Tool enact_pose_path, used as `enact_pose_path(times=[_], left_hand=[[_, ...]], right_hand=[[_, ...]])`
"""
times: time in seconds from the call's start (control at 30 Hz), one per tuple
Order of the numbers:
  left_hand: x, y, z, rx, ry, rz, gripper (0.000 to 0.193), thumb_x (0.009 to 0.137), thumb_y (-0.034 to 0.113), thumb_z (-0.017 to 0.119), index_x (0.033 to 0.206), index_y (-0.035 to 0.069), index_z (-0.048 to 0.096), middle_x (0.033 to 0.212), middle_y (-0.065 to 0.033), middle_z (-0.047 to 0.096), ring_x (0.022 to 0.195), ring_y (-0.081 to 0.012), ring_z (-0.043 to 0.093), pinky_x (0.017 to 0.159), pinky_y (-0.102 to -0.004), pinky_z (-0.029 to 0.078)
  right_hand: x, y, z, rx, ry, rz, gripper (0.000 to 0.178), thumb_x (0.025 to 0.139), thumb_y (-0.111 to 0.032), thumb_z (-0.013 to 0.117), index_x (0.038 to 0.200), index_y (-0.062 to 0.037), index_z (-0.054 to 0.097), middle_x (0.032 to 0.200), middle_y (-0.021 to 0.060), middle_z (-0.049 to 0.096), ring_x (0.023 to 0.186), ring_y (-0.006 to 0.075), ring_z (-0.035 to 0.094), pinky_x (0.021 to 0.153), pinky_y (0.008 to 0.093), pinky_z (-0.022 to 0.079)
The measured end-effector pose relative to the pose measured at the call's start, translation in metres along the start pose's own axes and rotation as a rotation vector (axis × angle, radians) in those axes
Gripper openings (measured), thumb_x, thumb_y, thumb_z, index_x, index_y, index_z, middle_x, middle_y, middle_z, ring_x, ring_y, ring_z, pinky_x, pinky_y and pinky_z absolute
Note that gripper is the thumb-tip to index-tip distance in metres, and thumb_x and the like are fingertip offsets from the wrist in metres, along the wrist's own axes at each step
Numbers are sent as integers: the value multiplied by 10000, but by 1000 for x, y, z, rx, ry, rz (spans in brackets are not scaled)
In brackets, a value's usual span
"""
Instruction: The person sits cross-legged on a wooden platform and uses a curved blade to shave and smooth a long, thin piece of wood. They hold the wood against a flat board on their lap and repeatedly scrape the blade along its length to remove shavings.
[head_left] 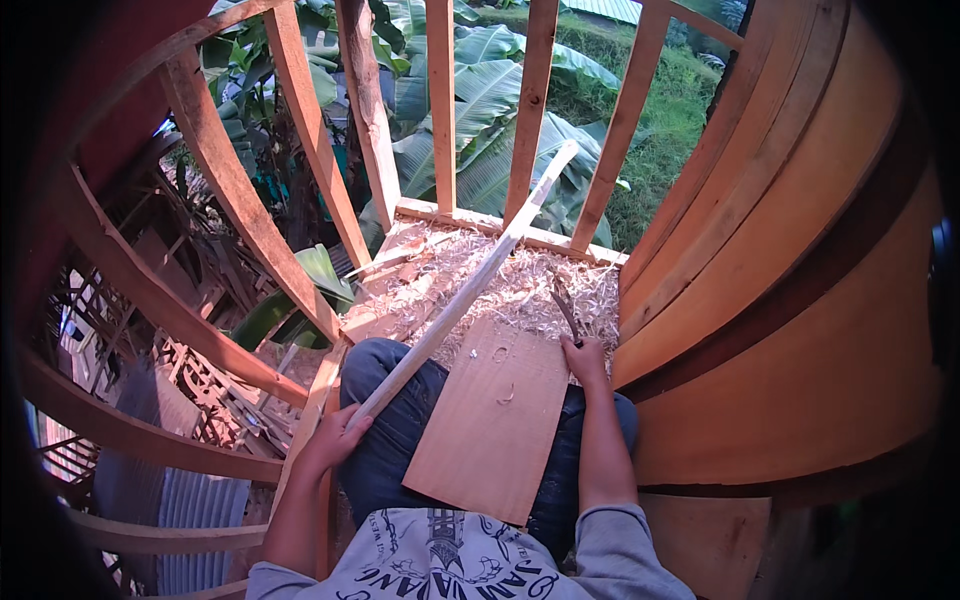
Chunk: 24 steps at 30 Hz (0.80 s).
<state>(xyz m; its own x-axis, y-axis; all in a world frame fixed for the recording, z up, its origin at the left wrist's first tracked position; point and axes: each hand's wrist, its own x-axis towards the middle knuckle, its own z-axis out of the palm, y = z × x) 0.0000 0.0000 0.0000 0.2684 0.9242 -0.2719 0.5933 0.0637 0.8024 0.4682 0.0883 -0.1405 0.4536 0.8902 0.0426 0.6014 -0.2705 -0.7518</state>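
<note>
Pole (471, 285) slants forward from the left grip (337, 437) clasping it; right grip (585, 358) clasps knife (567, 311).

Shirt front: the person's pale grey shirt (420, 575) is carrying dark printing at six o'clock in the view, just above the lower rim.
Large lettering: bold dark capitals (470, 586) are running along the lower part of the print, and the lower edge of the view is cutting into them.
Small lettering: a finer row of letters (393, 560) is sitting toward eight o'clock from the middle of the print, showing too small to be read surely.
Central motif: a dark tower-like figure (445, 533) is standing at twelve o'clock of the print, and curling line ornaments (487, 570) are lying toward four o'clock from it.
</note>
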Motion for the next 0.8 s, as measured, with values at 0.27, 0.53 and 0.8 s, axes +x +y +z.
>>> enact_pose_path(times=[0.27, 0.53, 0.8], left_hand=[[-25, -18, 7, 317, 202, 113, 287, 884, 404, 582, 971, 131, 606, 703, -189, 631, 710, -390, 630, 636, -464, 481], [-27, -24, 8, 351, 202, 163, 262, 892, 391, 577, 996, 151, 587, 684, -158, 632, 663, -353, 638, 608, -460, 492], [-14, -33, 20, 403, 312, 214, 237, 852, 335, 646, 955, 127, 599, 676, -107, 643, 606, -313, 634, 528, -400, 494]], right_hand=[[-10, -60, -33, 255, 173, -147, 591, 898, -491, 586, 571, 1, 560, 527, 21, 518, 497, 97, 467, 484, 303, 351], [-77, -129, -38, 45, -26, -302, 583, 943, -453, 486, 619, 27, 555, 517, 119, 528, 501, 238, 547, 508, 378, 394], [-98, -181, 10, -456, -219, -590, 504, 848, -506, 611, 672, -34, 597, 562, 149, 574, 545, 357, 591, 508, 445, 441]])
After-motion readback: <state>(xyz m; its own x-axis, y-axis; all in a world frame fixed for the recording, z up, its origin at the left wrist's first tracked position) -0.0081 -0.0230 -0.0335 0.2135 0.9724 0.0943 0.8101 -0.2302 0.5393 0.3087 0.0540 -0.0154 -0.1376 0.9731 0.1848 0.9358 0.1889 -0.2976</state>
